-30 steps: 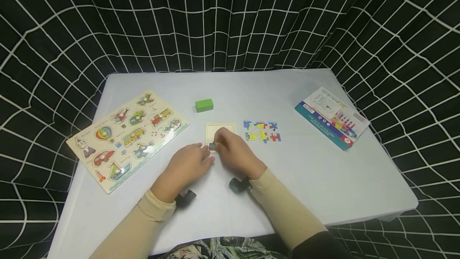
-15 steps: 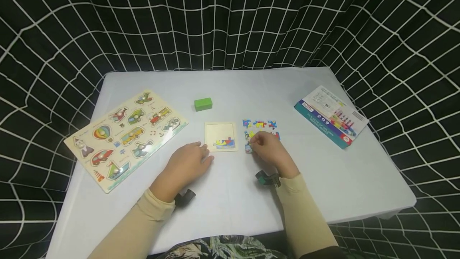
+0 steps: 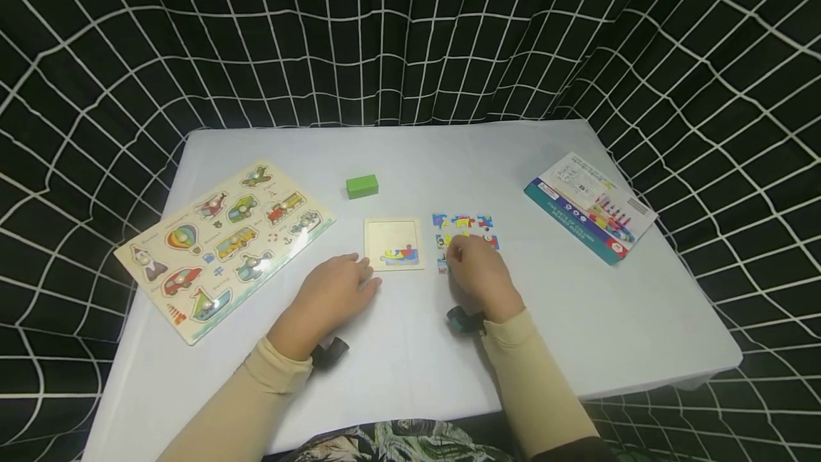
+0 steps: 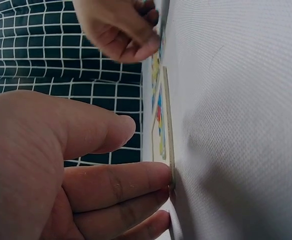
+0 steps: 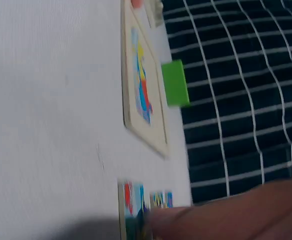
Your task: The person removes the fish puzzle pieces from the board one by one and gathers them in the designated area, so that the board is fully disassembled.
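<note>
A square wooden puzzle tray (image 3: pixel 391 232) lies mid-table, with a few joined jigsaw pieces (image 3: pixel 402 255) in its lower right corner. My left hand (image 3: pixel 336 291) has relaxed, extended fingers, their tips right at the tray's near left edge; its own wrist view shows the thumb apart from the fingers. To the right, loose jigsaw pieces (image 3: pixel 463 221) lie in rows. Over them is my right hand (image 3: pixel 481 273), fingers curled, thumb and fingertips at a puzzle piece (image 5: pixel 131 210) in the nearest row. The hand hides part of that piece and its neighbours.
A large wooden vehicle puzzle board (image 3: pixel 224 248) lies at the left. Behind the tray stands a green block (image 3: pixel 362 186). At the right a flat teal-and-white box (image 3: pixel 590 209) lies angled on the white tablecloth (image 3: pixel 609 334). A black grid-patterned curtain (image 3: pixel 359 41) surrounds the table.
My right hand has left the tray, where a small greyish piece was at its fingertips, and moved right to the loose pieces. Lately it has shifted slightly left. My left hand stays put.
</note>
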The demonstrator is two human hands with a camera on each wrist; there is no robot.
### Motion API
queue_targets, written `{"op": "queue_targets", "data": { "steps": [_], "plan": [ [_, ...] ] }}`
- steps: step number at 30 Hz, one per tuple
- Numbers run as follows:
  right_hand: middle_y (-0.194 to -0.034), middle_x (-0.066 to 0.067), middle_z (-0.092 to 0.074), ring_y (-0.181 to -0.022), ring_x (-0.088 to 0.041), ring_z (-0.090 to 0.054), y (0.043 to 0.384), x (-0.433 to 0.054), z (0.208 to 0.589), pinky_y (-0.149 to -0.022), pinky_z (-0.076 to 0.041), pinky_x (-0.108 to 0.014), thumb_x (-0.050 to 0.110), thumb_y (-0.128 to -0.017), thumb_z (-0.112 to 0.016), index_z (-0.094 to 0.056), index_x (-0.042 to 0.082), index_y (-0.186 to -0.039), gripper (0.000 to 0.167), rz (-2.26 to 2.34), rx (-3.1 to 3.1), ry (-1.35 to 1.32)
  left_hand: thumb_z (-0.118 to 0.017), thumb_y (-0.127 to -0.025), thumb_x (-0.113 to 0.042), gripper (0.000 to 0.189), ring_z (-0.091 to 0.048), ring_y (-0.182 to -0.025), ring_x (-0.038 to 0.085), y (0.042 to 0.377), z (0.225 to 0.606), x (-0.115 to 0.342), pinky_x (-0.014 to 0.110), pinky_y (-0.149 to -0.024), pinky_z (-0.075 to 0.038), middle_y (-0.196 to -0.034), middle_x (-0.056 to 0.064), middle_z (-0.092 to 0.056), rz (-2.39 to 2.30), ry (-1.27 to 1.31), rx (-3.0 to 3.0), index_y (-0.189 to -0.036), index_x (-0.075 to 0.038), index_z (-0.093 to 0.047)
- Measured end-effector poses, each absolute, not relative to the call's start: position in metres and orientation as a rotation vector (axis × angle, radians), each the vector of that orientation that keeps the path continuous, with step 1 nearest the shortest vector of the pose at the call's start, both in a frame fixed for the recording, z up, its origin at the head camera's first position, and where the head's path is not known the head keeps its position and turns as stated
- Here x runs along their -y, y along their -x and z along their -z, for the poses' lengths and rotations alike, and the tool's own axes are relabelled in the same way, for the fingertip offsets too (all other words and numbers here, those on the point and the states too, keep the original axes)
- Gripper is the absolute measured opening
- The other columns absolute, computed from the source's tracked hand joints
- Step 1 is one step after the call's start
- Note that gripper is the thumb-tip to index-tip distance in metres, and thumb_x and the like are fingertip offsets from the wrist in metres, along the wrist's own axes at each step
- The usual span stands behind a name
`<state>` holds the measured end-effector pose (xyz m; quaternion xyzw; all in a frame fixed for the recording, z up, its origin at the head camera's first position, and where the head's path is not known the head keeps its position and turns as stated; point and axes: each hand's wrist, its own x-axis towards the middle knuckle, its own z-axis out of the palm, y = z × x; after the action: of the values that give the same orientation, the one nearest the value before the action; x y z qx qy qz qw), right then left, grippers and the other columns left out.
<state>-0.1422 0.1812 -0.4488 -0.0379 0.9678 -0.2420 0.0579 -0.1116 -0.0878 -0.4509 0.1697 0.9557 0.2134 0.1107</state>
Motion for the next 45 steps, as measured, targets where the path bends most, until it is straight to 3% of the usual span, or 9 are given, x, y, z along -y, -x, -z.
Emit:
{"op": "queue_targets", "data": {
  "steps": [2, 6, 9, 13, 24, 31, 38, 45],
  "plan": [
    [-0.099, -0.011, -0.068, -0.093, -0.028, -0.061, 0.144, -0.171, 0.448, -0.085, -0.057, -0.043, 0.005, -0.101, -0.067, -0.073, 0.005, -0.103, 0.006, 0.770, -2.958, 0.220, -0.063, -0.109, -0.037, 0.043, -0.055, -0.152, 0.033, 0.112, 0.452, 0.089, 0.051, -0.129, -0.043, -0.150, 0.008, -0.069, -0.616, -0.498, -2.813, -0.135, -0.005, -0.077],
    [-0.114, -0.011, -0.072, -0.106, -0.026, -0.066, 0.153, -0.145, 0.450, -0.100, -0.060, -0.043, 0.002, -0.100, -0.070, -0.075, 0.001, -0.123, 0.024, 0.834, -2.901, 0.549, -0.064, -0.109, -0.037, 0.043, -0.057, -0.151, 0.032, 0.113, 0.454, 0.090, 0.050, -0.128, -0.044, -0.148, 0.008, -0.070, -0.612, -0.501, -2.826, -0.135, -0.005, -0.077],
    [-0.112, -0.008, -0.071, -0.103, -0.023, -0.064, 0.160, -0.128, 0.453, -0.098, -0.059, -0.039, 0.000, -0.098, -0.072, -0.077, 0.002, -0.126, 0.029, 0.783, -2.822, 0.704, -0.064, -0.109, -0.037, 0.043, -0.058, -0.149, 0.032, 0.113, 0.456, 0.090, 0.050, -0.127, -0.045, -0.147, 0.009, -0.071, -0.623, -0.510, -2.827, -0.134, -0.005, -0.078],
    [-0.099, -0.004, -0.068, -0.093, -0.021, -0.059, 0.166, -0.115, 0.454, -0.089, -0.056, -0.036, 0.000, -0.094, -0.078, -0.080, 0.007, -0.117, 0.024, 0.655, -2.818, 0.759, -0.064, -0.108, -0.036, 0.042, -0.061, -0.146, 0.032, 0.113, 0.457, 0.090, 0.050, -0.124, -0.048, -0.143, 0.010, -0.074, -0.627, -0.545, -2.843, -0.132, -0.004, -0.079],
    [-0.103, -0.005, -0.069, -0.097, -0.023, -0.062, 0.164, -0.108, 0.454, -0.093, -0.058, -0.040, 0.000, -0.096, -0.077, -0.072, 0.011, -0.109, 0.018, 0.674, -2.844, 0.684, -0.065, -0.108, -0.035, 0.041, -0.062, -0.146, 0.032, 0.114, 0.456, 0.089, 0.049, -0.124, -0.049, -0.143, 0.010, -0.074, -0.620, -0.564, -2.864, -0.130, -0.004, -0.079],
    [-0.094, 0.001, -0.069, -0.093, -0.020, -0.063, 0.143, -0.111, 0.458, -0.092, -0.059, -0.040, -0.003, -0.099, -0.072, -0.071, 0.013, -0.098, 0.017, 0.838, -2.909, 0.773, -0.063, -0.109, -0.036, 0.044, -0.060, -0.148, 0.033, 0.113, 0.452, 0.089, 0.050, -0.125, -0.047, -0.145, 0.010, -0.072, -0.616, -0.544, -2.848, -0.134, -0.003, -0.077],
    [-0.103, -0.003, -0.074, -0.099, -0.023, -0.069, 0.141, -0.116, 0.459, -0.096, -0.061, -0.042, 0.003, -0.101, -0.074, -0.072, 0.011, -0.106, 0.010, 0.893, -2.952, 0.744, -0.064, -0.108, -0.035, 0.042, -0.060, -0.147, 0.033, 0.112, 0.451, 0.090, 0.050, -0.125, -0.047, -0.144, 0.010, -0.073, -0.608, -0.557, -2.852, -0.132, -0.003, -0.078],
    [-0.112, -0.009, -0.075, -0.101, -0.028, -0.068, 0.149, -0.163, 0.443, -0.089, -0.061, -0.044, 0.003, -0.104, -0.068, -0.073, 0.009, -0.120, 0.018, 1.165, -2.928, 0.365, -0.063, -0.109, -0.037, 0.042, -0.057, -0.150, 0.032, 0.111, 0.451, 0.087, 0.049, -0.128, -0.044, -0.149, 0.007, -0.070, -0.613, -0.507, -2.822, -0.134, -0.005, -0.077]
  ]
}}
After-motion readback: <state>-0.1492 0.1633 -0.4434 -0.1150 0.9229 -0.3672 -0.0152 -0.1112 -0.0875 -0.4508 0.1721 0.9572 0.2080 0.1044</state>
